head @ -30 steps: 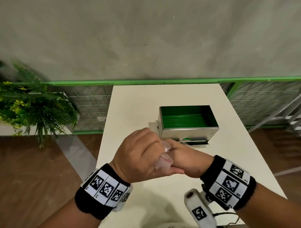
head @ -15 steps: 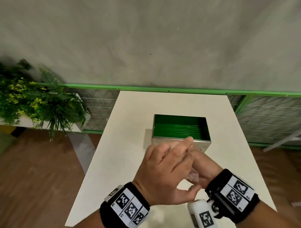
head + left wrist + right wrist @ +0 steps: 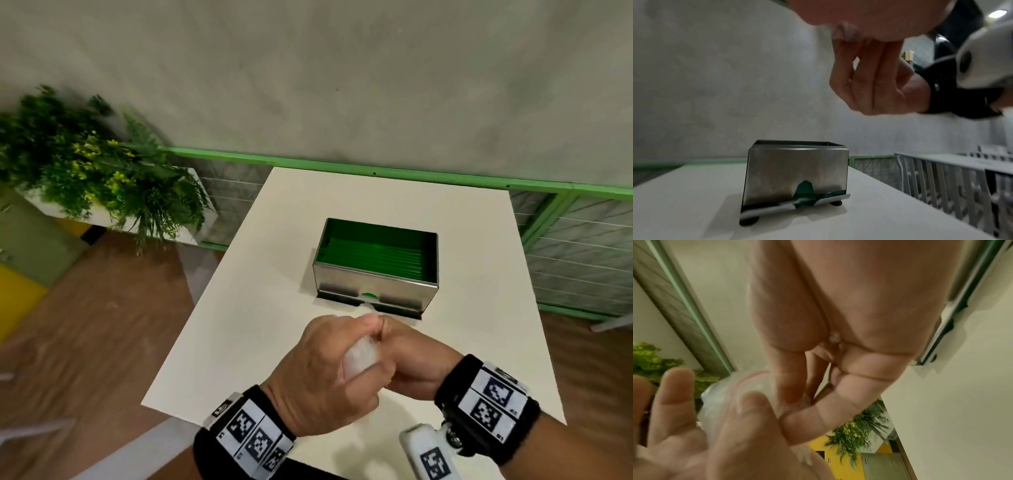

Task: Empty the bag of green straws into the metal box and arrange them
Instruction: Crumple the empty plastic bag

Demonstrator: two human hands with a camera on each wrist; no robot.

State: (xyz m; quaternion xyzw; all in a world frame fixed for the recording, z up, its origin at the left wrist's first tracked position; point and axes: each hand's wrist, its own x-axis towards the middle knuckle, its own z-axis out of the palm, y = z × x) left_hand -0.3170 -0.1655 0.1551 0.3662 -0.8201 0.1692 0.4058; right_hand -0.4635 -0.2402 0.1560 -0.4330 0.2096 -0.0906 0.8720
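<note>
Above the near half of the white table (image 3: 260, 308), the left hand (image 3: 318, 373) and the right hand (image 3: 416, 365) met over a crumpled clear plastic bag (image 3: 359, 356). Seen from the head view, the bag was bunched in the gap between the two hands, with the left thumb running beneath it and the left fingers curled over its top. In the right wrist view, the bag (image 3: 725, 395) lay across the left palm, and the right thumb and forefinger pinched a fold of it at their tips; the left fingers (image 3: 672, 395) stood behind the film. A red line ran along one edge of the bag. From the left wrist view, the right fingers (image 3: 865, 78) hung curled downward, and a wisp of the film showed at their base. Both hands therefore grasped the bag, and both were held clear of the table surface.

Beyond the hands, and apart from them, the metal box (image 3: 373, 284) stood upright on the table with its top open. Green straws (image 3: 373, 255) lay inside it in level, parallel rows that ran along its length. A small arched notch in the base of the near wall showed green behind it (image 3: 804, 188). The box rested on dark feet.
</note>
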